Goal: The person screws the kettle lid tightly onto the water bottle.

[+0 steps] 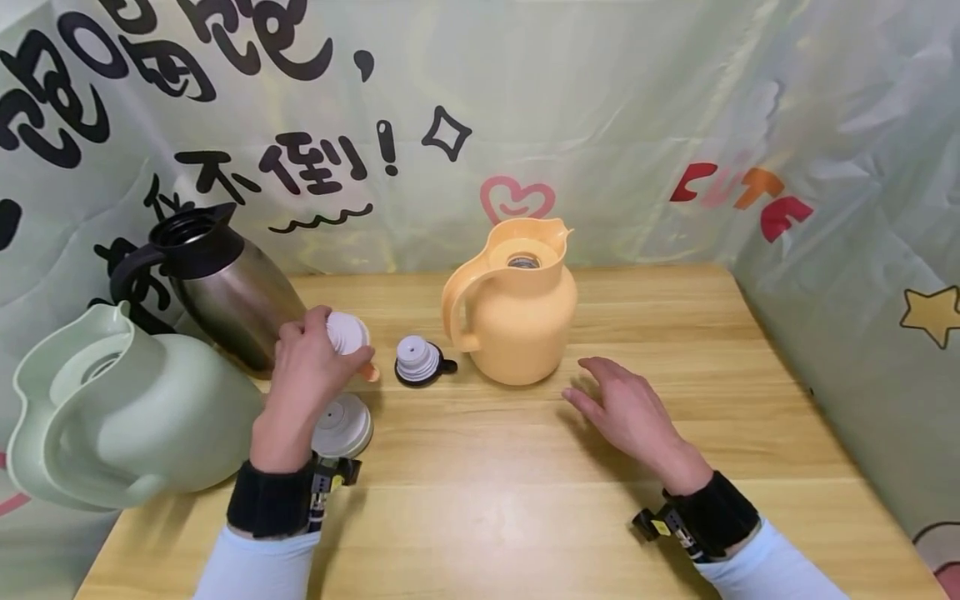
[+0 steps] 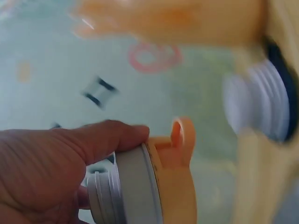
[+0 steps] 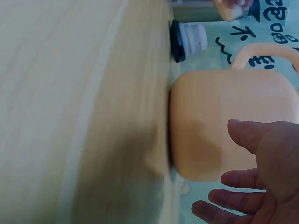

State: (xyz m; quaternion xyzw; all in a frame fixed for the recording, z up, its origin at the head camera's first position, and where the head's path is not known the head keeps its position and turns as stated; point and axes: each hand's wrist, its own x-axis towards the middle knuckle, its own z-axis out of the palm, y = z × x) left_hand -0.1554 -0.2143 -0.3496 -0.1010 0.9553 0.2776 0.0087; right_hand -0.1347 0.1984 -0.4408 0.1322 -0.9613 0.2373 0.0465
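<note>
My left hand [image 1: 306, 367] pinches a white stopper lid with an orange cap [image 2: 175, 182] between thumb and fingers, raised above the table. In the left wrist view a small orange loop stands out from the cap. The orange jug [image 1: 521, 325] stands upright with its top uncovered and its handle to the left. To the right of that jug, my right hand [image 1: 626, 408] hovers with fingers spread, holding nothing. Between the left hand and the jug sits a white stopper with a black base [image 1: 417, 360]. Another white stopper [image 1: 343, 425] lies near the left wrist.
At the left stand a pale green jug [image 1: 165, 417] and a steel jug with black top and handle [image 1: 232, 292]. A printed cloth [image 1: 600, 100] hangs behind and beside the wooden table [image 1: 510, 517].
</note>
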